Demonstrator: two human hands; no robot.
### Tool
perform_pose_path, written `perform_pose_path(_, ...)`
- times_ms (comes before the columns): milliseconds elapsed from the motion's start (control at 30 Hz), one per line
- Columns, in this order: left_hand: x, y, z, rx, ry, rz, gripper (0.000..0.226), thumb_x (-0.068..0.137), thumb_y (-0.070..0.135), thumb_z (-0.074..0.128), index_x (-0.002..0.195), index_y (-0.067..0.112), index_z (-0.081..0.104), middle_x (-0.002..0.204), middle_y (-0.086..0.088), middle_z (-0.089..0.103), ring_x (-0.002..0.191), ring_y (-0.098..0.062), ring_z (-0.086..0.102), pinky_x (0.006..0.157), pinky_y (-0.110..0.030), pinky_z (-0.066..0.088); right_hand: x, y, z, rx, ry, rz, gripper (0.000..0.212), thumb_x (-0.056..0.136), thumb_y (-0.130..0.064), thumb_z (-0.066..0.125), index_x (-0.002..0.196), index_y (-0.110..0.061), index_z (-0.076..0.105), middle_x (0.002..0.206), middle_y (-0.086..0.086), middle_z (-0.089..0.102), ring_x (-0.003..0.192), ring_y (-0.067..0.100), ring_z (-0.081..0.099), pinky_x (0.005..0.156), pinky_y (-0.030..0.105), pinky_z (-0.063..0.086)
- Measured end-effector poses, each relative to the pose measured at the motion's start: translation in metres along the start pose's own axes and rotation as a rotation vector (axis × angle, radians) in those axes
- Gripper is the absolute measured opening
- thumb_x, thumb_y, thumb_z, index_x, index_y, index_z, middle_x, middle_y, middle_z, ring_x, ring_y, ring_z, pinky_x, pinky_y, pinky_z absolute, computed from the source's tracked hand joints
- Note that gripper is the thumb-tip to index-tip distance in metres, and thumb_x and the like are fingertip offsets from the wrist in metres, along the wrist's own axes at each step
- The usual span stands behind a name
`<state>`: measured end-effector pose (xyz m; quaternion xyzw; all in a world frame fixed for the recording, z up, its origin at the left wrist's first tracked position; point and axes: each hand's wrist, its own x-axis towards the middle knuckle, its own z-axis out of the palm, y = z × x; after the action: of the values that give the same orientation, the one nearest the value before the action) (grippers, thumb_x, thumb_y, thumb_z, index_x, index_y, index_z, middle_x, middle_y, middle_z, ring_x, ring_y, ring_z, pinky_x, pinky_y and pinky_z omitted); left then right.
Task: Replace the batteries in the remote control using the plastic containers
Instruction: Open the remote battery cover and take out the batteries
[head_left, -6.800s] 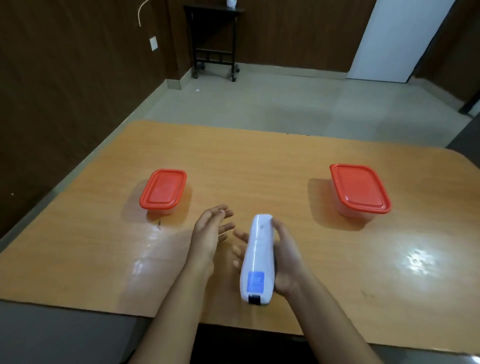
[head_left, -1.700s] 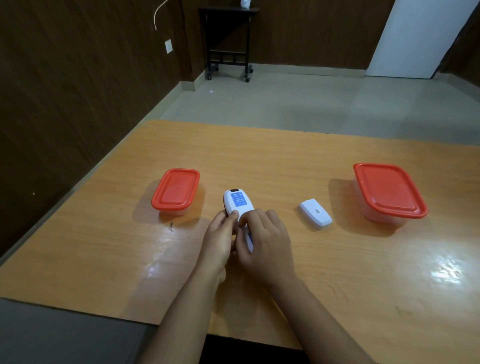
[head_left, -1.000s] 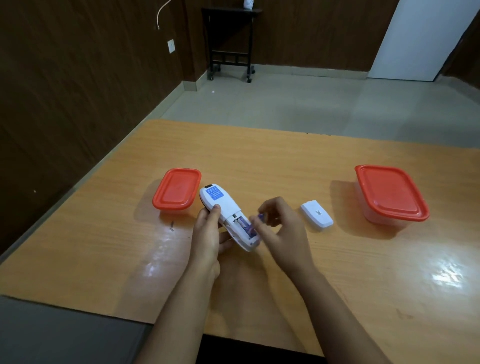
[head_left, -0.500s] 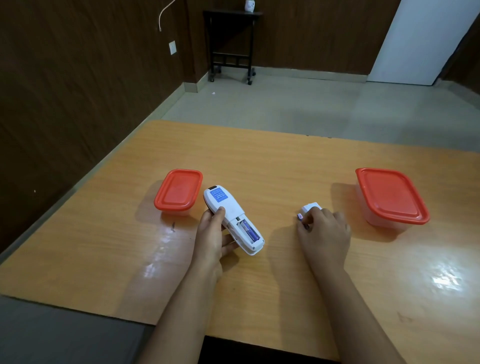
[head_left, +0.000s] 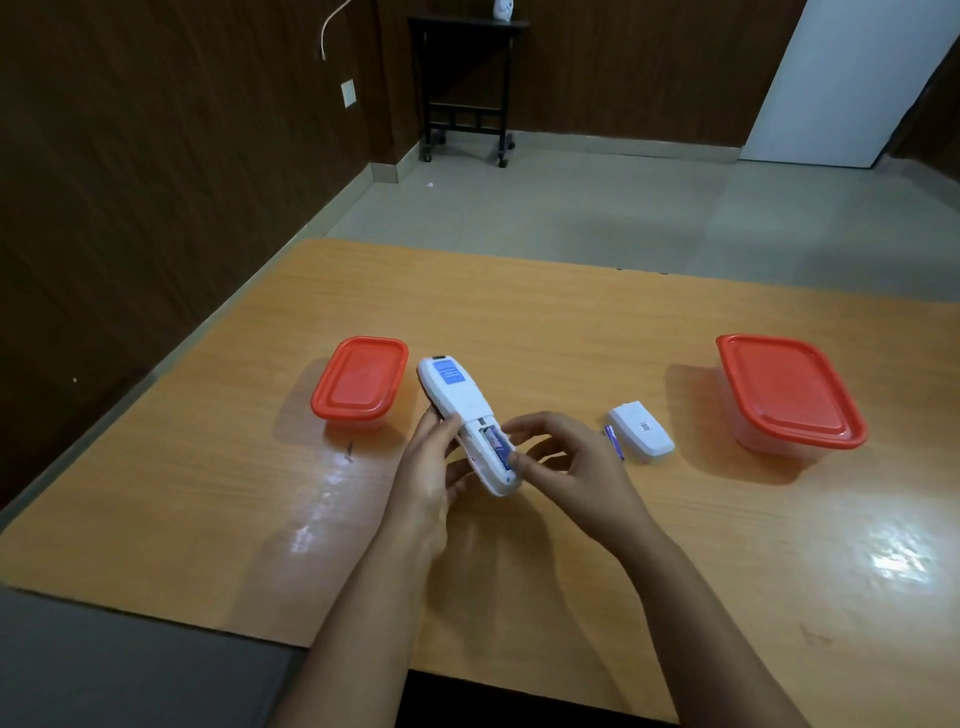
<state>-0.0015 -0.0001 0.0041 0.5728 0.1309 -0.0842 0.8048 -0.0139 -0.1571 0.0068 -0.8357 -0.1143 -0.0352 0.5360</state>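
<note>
A plain, sparse room – maybe an office. Dark wood-panelled walls, tiled floor, one orange wooden table.

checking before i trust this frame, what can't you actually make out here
- Head view: contents of both lidded containers, hidden by red lids.
- Remote button face, turned down.
- Print on its blue label, too small.
- Whether the right hand's fingers grip the battery: blurred.

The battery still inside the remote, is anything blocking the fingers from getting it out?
Nothing visible does. The cover is off, lying on the table beside a loose battery. The battery in the remote lies exposed in the open compartment, with the right hand right at it.
</note>
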Motion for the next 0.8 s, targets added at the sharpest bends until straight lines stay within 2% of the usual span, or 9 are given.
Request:
perform_pose_path(33, 0.000, 0.000, 0.001, -0.024, -0.005, -0.001, 0.026, 0.098, 0.031, 0.044, 0.115, 0.038, 0.061, 0.105, 0.001, 0.073, 0.094, -0.019, 0.069, 0.078, -0.037, 0.053, -0.001, -0.002, 0.001, 0.023, -0.004, -0.026, 0.024, 0.081, -0.016, 0.071, 0.100, -0.031, 0.068, 0.100, -0.010, 0.068, 0.080, 0.006, 0.065, 0.069, 0.021, 0.053)
perform_pose_path(100, -0.001, 0.002, 0.003, -0.102, -0.032, -0.042, 0.025, 0.097, 0.037, 0.044, 0.110, 0.032, 0.065, 0.096, 0.001, 0.075, 0.084, -0.014, 0.070, 0.072, -0.032, 0.053, -0.003, -0.006, 0.005, 0.027, -0.023, -0.101, 0.024, 0.080, -0.014, 0.072, 0.100, -0.027, 0.069, 0.099, -0.009, 0.068, 0.083, 0.008, 0.065, 0.072, 0.025, 0.053)
perform_pose_path(200, -0.001, 0.005, 0.001, -0.160, -0.109, -0.133, 0.034, 0.097, 0.041, 0.042, 0.114, 0.023, 0.065, 0.083, 0.002, 0.072, 0.065, -0.008, 0.065, 0.058, -0.023, 0.046, -0.007, -0.007, 0.011, -0.214, -0.035, -0.286, 0.031, 0.077, -0.013, 0.067, 0.105, -0.025, 0.067, 0.101, -0.007, 0.063, 0.096, 0.011, 0.058, 0.082, 0.029, 0.048)
perform_pose_path(267, -0.002, 0.006, 0.000, -0.158, -0.159, -0.164, 0.034, 0.096, 0.037, 0.043, 0.115, 0.021, 0.066, 0.079, 0.003, 0.071, 0.061, -0.007, 0.063, 0.058, -0.023, 0.044, -0.008, -0.007, 0.013, -0.389, 0.019, -0.376, 0.030, 0.076, -0.014, 0.068, 0.104, -0.023, 0.068, 0.104, -0.005, 0.061, 0.100, 0.017, 0.056, 0.084, 0.036, 0.046)
perform_pose_path(400, -0.004, 0.007, -0.004, -0.080, -0.136, -0.165, 0.029, 0.090, 0.030, 0.051, 0.105, 0.019, 0.073, 0.075, 0.001, 0.071, 0.058, -0.008, 0.063, 0.059, -0.024, 0.045, -0.007, -0.006, 0.012, -0.499, 0.152, -0.468, 0.019, 0.079, -0.023, 0.072, 0.097, -0.025, 0.071, 0.107, -0.005, 0.062, 0.102, 0.019, 0.055, 0.084, 0.038, 0.045)
perform_pose_path(567, -0.006, 0.006, -0.006, -0.103, -0.118, -0.113, 0.035, 0.092, 0.035, 0.049, 0.104, 0.013, 0.072, 0.085, -0.006, 0.071, 0.069, -0.012, 0.065, 0.063, -0.027, 0.051, -0.006, -0.007, 0.014, -0.524, 0.194, -0.468, 0.017, 0.084, -0.023, 0.068, 0.100, -0.025, 0.069, 0.117, -0.008, 0.061, 0.109, 0.015, 0.052, 0.085, 0.039, 0.044)
perform_pose_path(700, -0.008, 0.007, -0.002, -0.081, -0.085, -0.075, 0.039, 0.092, 0.041, 0.048, 0.101, 0.011, 0.071, 0.078, -0.004, 0.070, 0.066, -0.011, 0.064, 0.060, -0.025, 0.050, -0.004, -0.006, 0.014, -0.528, 0.249, -0.421, 0.016, 0.086, -0.027, 0.066, 0.101, -0.023, 0.065, 0.138, -0.004, 0.052, 0.130, 0.018, 0.042, 0.103, 0.041, 0.036)
perform_pose_path(767, -0.010, 0.009, -0.001, -0.055, -0.120, -0.031, 0.037, 0.092, 0.042, 0.048, 0.094, 0.016, 0.074, 0.079, -0.004, 0.070, 0.067, -0.010, 0.063, 0.060, -0.025, 0.048, -0.003, -0.005, 0.014, -0.492, 0.250, -0.383, 0.017, 0.087, -0.027, 0.065, 0.102, -0.022, 0.061, 0.138, -0.005, 0.053, 0.133, 0.015, 0.040, 0.106, 0.043, 0.034)
perform_pose_path(800, -0.011, 0.010, -0.001, -0.029, -0.152, -0.005, 0.038, 0.093, 0.042, 0.046, 0.089, 0.020, 0.076, 0.081, -0.003, 0.071, 0.068, -0.009, 0.064, 0.061, -0.024, 0.048, -0.003, -0.005, 0.013, -0.448, 0.255, -0.364, 0.018, 0.086, -0.027, 0.065, 0.103, -0.022, 0.060, 0.133, -0.006, 0.057, 0.128, 0.013, 0.045, 0.103, 0.045, 0.037)
